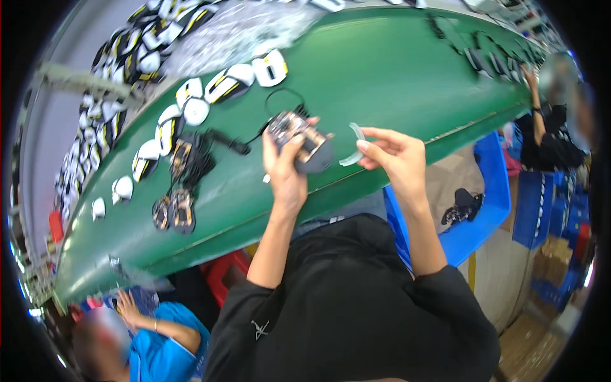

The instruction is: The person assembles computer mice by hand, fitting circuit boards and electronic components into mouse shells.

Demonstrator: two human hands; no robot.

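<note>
My left hand (286,175) grips an opened computer mouse (313,151), its black base carrying a bare circuit board that faces up. A black cable is bunched behind it. Between the thumb and fingers of my right hand (398,153) is a curved clear plastic strip (347,160), just right of the mouse and apart from it. Both hands are above the near edge of the green worktable (375,63). To the left lie more opened mice (182,211) with black cables (202,167) heaped among them.
White, black and yellow mouse shells (270,67) form a curved row along the far left side. Many more shells (127,48) lie beyond. At my right stands a blue bin (499,213) with a dark piece inside. One person (168,334) sits lower left; another (554,137) works far right.
</note>
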